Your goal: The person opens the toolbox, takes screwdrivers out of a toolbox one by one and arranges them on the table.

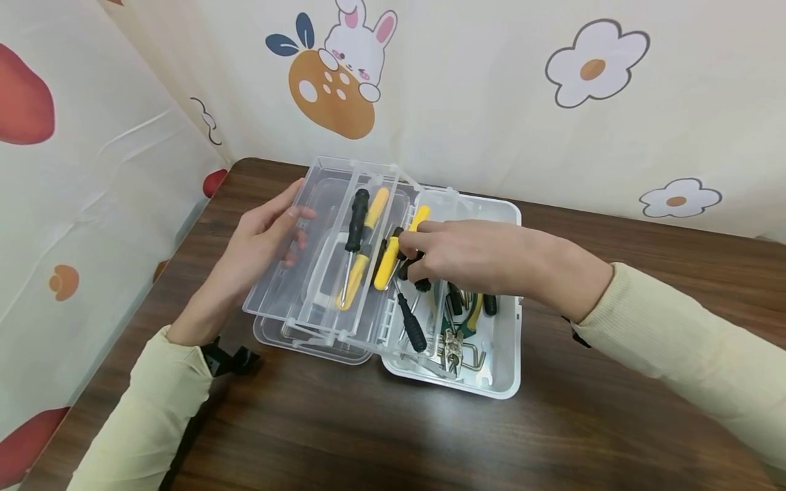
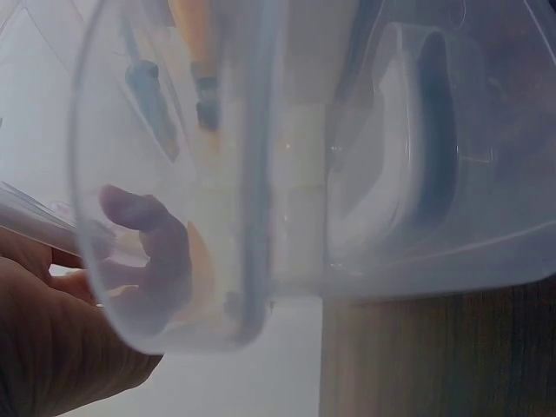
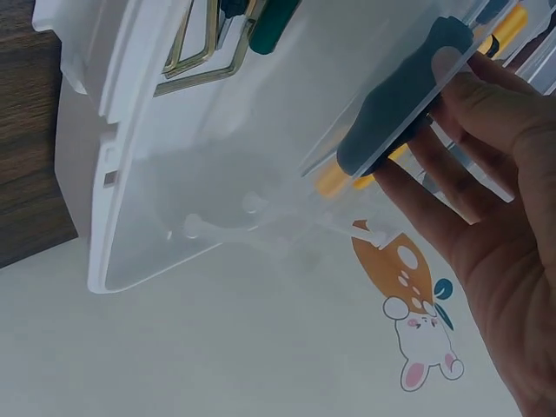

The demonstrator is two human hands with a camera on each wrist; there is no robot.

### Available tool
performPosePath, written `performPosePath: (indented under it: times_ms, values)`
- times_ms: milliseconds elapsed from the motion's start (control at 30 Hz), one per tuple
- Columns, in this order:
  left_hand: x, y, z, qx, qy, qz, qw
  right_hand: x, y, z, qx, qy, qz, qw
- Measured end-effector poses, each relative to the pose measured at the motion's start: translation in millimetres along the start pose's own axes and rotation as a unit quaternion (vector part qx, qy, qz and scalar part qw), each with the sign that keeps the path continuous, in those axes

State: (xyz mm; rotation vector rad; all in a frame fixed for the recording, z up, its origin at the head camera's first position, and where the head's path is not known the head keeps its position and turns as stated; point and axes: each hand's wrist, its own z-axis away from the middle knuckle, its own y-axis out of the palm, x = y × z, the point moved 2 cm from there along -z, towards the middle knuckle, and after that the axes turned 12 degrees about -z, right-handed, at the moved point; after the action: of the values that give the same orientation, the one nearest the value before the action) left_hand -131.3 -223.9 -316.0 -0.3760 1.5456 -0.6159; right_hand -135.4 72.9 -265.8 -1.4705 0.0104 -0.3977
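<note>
My left hand [image 1: 252,239] grips the left wall of a clear plastic tray [image 1: 279,286]; some of its fingers show through the plastic. The tray stands raised on the left side of an opened toolbox. My right hand [image 1: 479,256] reaches over the tray's right compartment. In the right wrist view its thumb and fingers pinch a dark screwdriver handle [image 3: 395,104] against the tray's edge. Beside it lies a yellow handle [image 1: 387,262]. A black screwdriver [image 1: 358,218] and a yellow-and-grey tool [image 1: 348,294] lie in the middle compartment. Another black-handled screwdriver [image 1: 411,324] lies nearer the front.
The white toolbox base [image 1: 508,341] holds green-and-yellow pliers [image 1: 471,317], hex keys [image 1: 475,361] and other metal pieces. Its clear lid [image 1: 319,353] lies folded out under the tray. Everything stands on a dark wooden table [image 1: 552,423] against a patterned curtain [image 1: 479,102].
</note>
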Motion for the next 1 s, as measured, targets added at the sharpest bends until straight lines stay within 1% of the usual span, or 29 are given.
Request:
performPosePath:
  times_ms: [167, 367, 567, 667, 800, 900, 1000]
  values:
    - [-0.3, 0.6, -0.6, 0.001, 0.002, 0.000, 1.0000, -0.2, -0.9, 4.7, -0.012, 0.003, 0.025, 1.000]
    - [-1.4, 0.2, -0.2, -0.001, 0.006, -0.002, 1.0000, 0.8, -5.4, 11.6, -0.021, -0.003, 0.068, 0.997]
    - [-3.0, -0.5, 0.7, 0.007, -0.003, 0.009, 0.9999, 3.5, -10.6, 26.4, -0.038, 0.010, 0.107, 0.993]
    - [-3.5, -1.7, 1.0, 0.012, -0.007, 0.022, 0.9997, 4.3, -12.2, 37.3, -0.056, 0.018, 0.110, 0.992]
    - [-3.0, -3.4, 0.9, 0.016, -0.005, 0.040, 0.9991, 4.6, -10.6, 53.9, -0.078, 0.031, 0.099, 0.992]
    - [-2.0, -4.2, 0.5, 0.019, -0.003, 0.052, 0.9984, 5.0, -7.6, 69.5, -0.091, 0.049, 0.089, 0.991]
    - [-1.4, -4.3, -0.1, 0.022, -0.005, 0.062, 0.9978, 5.0, -3.4, 89.1, -0.116, 0.067, 0.078, 0.988]
